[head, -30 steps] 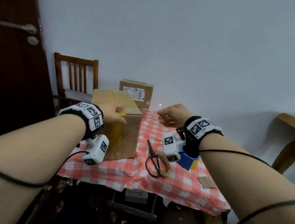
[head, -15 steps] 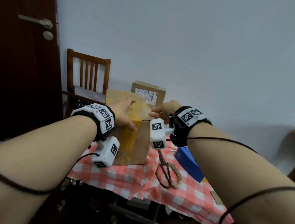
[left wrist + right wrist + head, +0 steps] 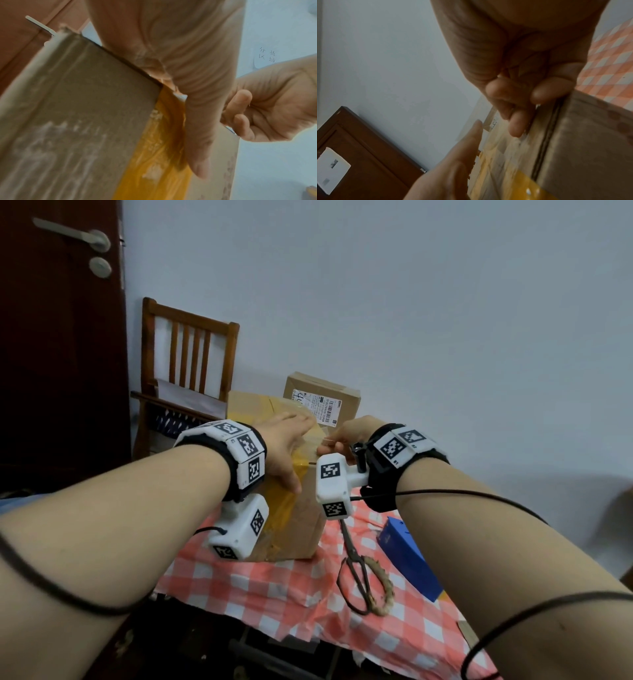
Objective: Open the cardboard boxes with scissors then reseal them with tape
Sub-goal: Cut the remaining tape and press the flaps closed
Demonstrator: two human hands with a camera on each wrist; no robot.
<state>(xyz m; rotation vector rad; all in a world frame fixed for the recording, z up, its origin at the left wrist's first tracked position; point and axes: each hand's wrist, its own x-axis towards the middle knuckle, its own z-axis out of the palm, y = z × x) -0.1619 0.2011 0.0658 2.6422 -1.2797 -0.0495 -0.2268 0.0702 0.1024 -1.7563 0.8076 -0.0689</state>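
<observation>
Fingers (image 3: 197,155) of my left hand (image 3: 284,446) lie flat on the large box (image 3: 294,522), where they curled a second ago. Right hand (image 3: 346,436) has closed in, seemingly pinching tape at its top edge. Scissors (image 3: 356,573) lie beside it on the bench (image 3: 274,594); the small box (image 3: 322,402) stands behind.

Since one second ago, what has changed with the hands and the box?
The right hand moved left from above the table to the big box and now curls over its top edge. The left hand slid further across the top, flat. The scissors, small box and blue box stayed.
</observation>
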